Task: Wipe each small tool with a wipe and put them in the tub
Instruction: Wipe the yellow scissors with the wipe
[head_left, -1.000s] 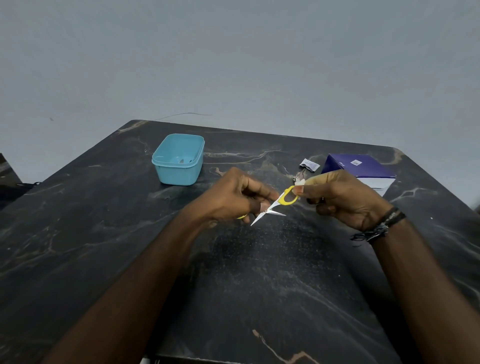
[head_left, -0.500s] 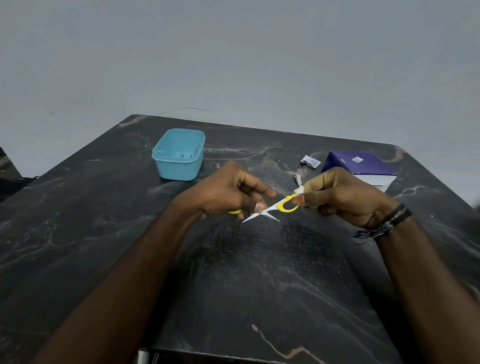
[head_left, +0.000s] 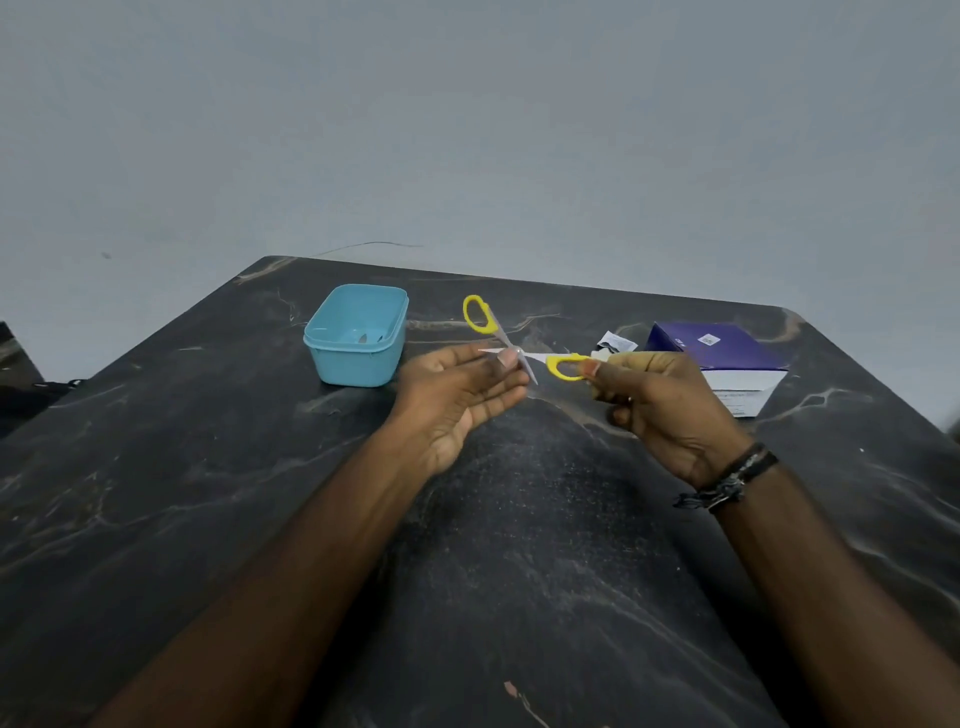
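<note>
Scissors (head_left: 524, 345): small, yellow handles, blades spread wide in an X, held above the table (head_left: 519, 545) between our two hands, just right of the tub.

Left hand (head_left: 457, 395): palm turned up, fingers mostly straight, thumb and fingertip pinching the scissors at the pivot where the blades cross. One yellow loop stands up free above this hand.

Right hand (head_left: 660, 400): fingers curled, thumb and forefinger gripping the other yellow loop. A scrap of white shows at the fingertips by the handle; we take it for the wipe (head_left: 602, 354), though little of it shows.

Tub (head_left: 358, 335): light blue, rectangular, open, standing on the table left of the scissors. Something small and metallic lies inside; we cannot tell what.

Box (head_left: 719, 353): purple top, white side, on the table behind our right hand.

Torn wrapper (head_left: 615, 343): white, lying between scissors and box.

Bracelets (head_left: 737, 475): dark bands on our right wrist.
</note>
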